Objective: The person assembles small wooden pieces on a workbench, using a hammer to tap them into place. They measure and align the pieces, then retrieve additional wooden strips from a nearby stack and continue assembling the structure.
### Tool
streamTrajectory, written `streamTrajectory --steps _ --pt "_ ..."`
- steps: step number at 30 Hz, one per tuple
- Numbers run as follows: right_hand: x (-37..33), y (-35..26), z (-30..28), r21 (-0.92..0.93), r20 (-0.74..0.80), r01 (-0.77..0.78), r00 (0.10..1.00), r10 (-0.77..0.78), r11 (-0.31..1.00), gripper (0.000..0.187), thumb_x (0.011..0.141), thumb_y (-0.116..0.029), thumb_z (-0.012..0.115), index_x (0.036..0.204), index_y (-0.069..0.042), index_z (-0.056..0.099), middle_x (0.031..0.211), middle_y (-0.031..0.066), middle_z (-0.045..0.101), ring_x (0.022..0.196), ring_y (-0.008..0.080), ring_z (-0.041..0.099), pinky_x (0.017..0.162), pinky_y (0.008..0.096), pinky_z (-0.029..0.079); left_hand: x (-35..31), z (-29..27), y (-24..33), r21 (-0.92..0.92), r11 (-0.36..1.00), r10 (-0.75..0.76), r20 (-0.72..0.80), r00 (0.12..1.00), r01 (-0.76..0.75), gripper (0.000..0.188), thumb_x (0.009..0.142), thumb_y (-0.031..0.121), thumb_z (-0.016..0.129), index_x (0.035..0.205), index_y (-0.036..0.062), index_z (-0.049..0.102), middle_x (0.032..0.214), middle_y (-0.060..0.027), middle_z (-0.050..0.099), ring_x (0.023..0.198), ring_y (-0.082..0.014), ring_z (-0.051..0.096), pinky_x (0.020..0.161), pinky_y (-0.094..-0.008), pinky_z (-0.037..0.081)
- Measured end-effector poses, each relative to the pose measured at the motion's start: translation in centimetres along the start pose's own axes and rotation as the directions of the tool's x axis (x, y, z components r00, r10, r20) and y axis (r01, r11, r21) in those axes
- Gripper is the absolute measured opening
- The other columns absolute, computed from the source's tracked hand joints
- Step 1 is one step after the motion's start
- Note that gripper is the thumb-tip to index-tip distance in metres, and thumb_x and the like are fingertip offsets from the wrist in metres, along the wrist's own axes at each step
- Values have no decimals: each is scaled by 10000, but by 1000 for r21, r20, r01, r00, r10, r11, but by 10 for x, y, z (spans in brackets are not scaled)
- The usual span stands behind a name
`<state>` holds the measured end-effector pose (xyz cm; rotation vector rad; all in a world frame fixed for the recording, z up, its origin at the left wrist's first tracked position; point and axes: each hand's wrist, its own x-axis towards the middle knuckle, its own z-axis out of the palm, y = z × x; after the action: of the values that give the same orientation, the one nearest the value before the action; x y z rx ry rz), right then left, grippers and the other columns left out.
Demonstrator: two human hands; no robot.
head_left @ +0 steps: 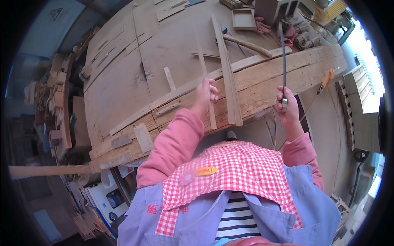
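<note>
My left hand [206, 95] is closed around a thin, pale wooden strip [201, 57] above the front of the workbench [164, 57]. The strip's lower end juts out below my fist, toward me. To the right, my right hand [288, 104] grips a long, narrow dark tool [284, 61] with a silver and yellow end; its exact kind I cannot make out. Between my hands lie several long wooden strips [227, 78] side by side, their near ends overhanging the bench's front edge.
At the far right stand a shallow wooden tray [243, 19], a reddish glove [262, 26] and a wooden box [276, 10]. A wooden-handled tool [248, 44] lies nearer. Short offcuts [143, 137] rest front left. An orange clamp-like tool [327, 78] is off the bench's right end.
</note>
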<state>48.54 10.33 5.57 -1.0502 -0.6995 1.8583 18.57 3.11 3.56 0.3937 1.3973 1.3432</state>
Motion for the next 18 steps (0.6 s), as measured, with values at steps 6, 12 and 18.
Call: streamTrajectory --steps 6,12,18 --pt "91 -20 -7 -436 -48 20 998 -46 900 318 953 -366 489 1091 -94 580 775 0 573 527 65 462 400 229 346 -38 -31 22 -343 932 131 25 991 -114 334 984 257 469 1221 22 452 729 -54 559 550 -128 499 584 -313 471" --pt "265 -33 -31 -880 207 276 955 -212 386 286 914 -259 537 1028 -13 624 883 50 615 818 139 554 745 282 438 -72 -89 44 -487 819 235 -196 952 -303 281 975 286 493 1164 78 505 711 -23 561 601 -143 518 615 -328 453" --pt "342 -53 -33 -965 260 252 956 -138 -70 348 877 -287 553 1088 -18 619 886 89 653 821 207 606 753 319 467 -92 -168 68 -585 627 281 -446 850 -514 235 992 317 441 1066 109 521 691 -11 529 600 -156 497 612 -332 429"
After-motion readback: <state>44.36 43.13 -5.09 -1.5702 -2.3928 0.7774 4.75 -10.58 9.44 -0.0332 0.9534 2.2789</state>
